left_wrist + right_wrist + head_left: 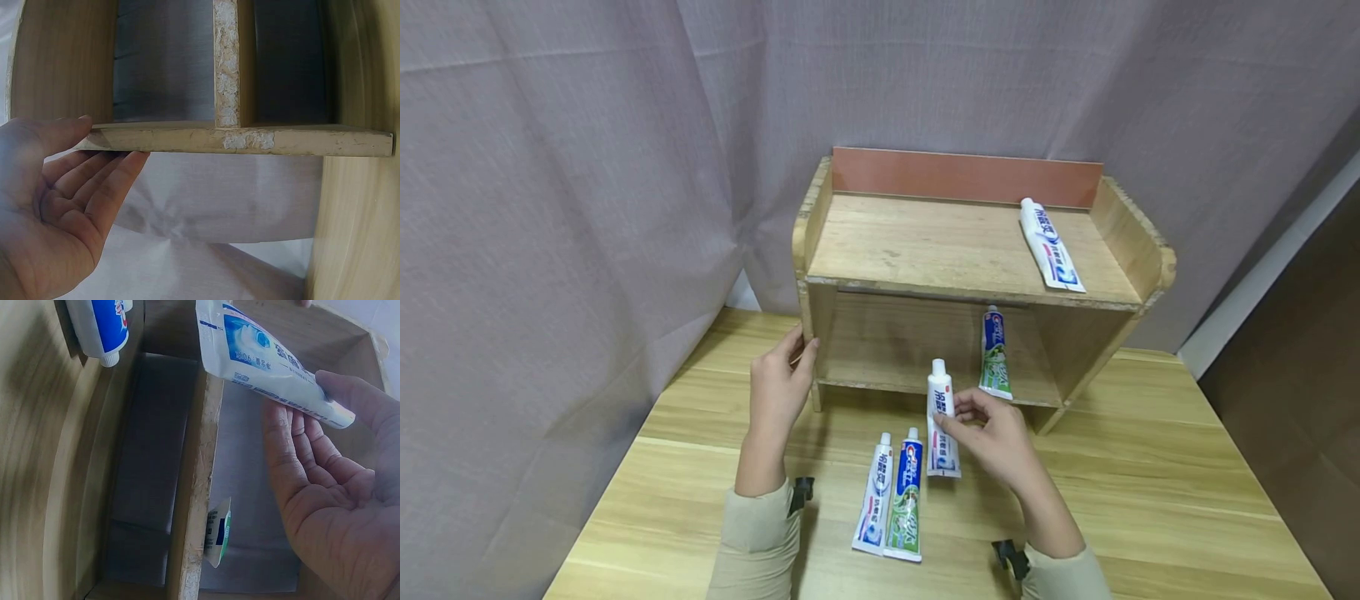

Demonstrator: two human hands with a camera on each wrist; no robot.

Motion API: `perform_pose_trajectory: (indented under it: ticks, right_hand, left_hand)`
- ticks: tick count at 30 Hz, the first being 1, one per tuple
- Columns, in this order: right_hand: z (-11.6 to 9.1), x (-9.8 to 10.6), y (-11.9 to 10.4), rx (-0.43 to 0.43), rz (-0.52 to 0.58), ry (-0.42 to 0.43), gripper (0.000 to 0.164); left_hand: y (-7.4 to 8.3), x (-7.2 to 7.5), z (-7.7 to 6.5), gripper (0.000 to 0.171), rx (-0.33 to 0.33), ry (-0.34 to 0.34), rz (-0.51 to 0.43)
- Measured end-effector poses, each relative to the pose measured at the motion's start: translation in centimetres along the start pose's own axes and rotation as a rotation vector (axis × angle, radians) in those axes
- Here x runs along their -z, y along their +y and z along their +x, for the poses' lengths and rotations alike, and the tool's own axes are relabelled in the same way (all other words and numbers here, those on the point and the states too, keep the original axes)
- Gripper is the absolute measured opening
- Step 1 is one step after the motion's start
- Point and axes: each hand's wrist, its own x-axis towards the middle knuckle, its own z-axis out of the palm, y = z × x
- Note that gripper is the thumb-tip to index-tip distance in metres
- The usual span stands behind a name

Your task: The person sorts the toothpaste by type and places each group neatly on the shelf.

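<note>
We see a plain beige left sleeve (pixel 752 533), lightly creased, and a matching right sleeve (pixel 1066 577), with a small, blocky black left wrist device (pixel 802 493) and black right wrist device (pixel 1013 558) at the cuffs.

The shelf (pixel 970 295) stands on the table (pixel 1172 492). On its top board (pixel 917 242) lies one tube (pixel 1051 246); on the lower board (pixel 880 358), a second tube (pixel 995 350). Before the shelf (from left to right) are a third tube (pixel 874 496), a fourth tube (pixel 906 500) and, in the right hand (pixel 1000 433), a fifth tube (pixel 942 392).
</note>
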Motion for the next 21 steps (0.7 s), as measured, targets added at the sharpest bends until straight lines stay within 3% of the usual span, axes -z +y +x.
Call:
perform_pose_trajectory:
  ticks: [21]
  right_hand:
    - [0.45,0.64,-0.65,0.028,-0.006,0.006,0.024]
  left_hand:
    - [-0.06,-0.02,0.03,0.031,-0.002,-0.001,0.005]
